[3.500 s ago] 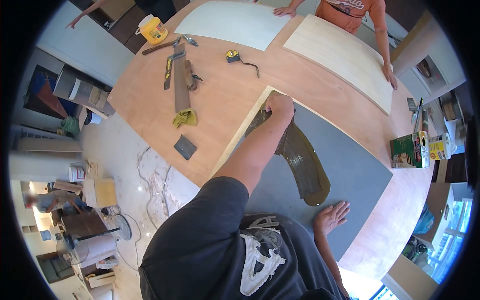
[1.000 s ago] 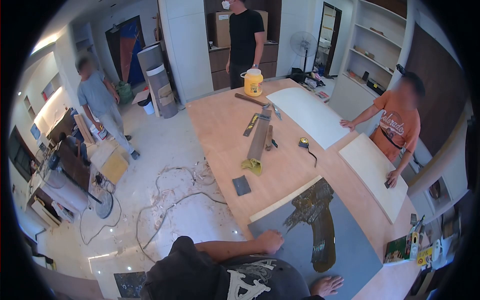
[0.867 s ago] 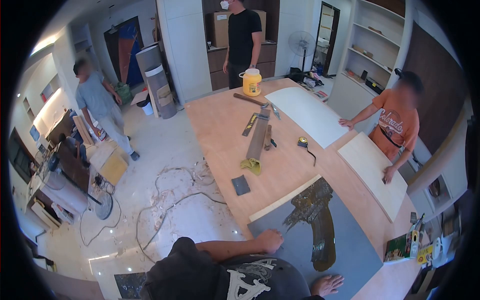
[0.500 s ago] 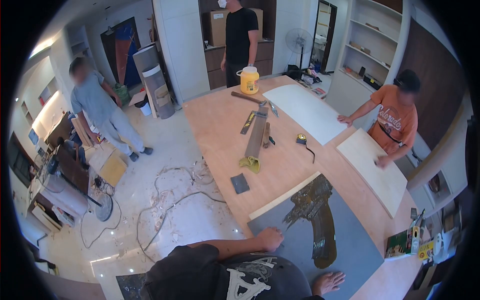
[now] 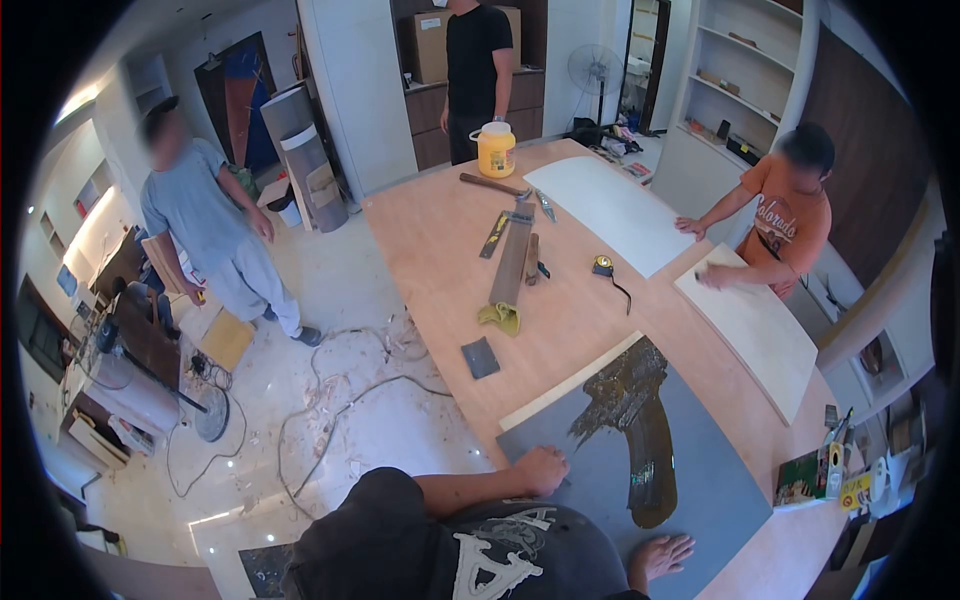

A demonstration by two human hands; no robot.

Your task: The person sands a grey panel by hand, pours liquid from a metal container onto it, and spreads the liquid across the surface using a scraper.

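A grey sheet (image 5: 590, 475) lies over a pale board, its edge (image 5: 570, 382) showing, on the worktable in front of me. A wet, dark brown glue-like smear (image 5: 652, 460) is spread across it. My left hand (image 5: 542, 470) rests near the sheet's left side, its fingers curled closed; a small dark edge shows beside them, but what it grips is hidden. Flat on the sheet near its lower edge lies my right hand (image 5: 664, 556), fingers stretched out, just below the smear.
Tools lie further up the table: a hand saw (image 5: 514, 250), a hammer (image 5: 495, 186), a tape measure (image 5: 602, 265). There are also a yellow jar (image 5: 495, 150) and a dark square (image 5: 480, 358). A co-worker in orange (image 5: 785, 215) leans over a pale board (image 5: 760, 330); another person (image 5: 205, 210) stands left.
The orange-shirted co-worker's hand has moved up and left across the pale board. The person at left has stepped nearer. My hands have stayed nearly in place.
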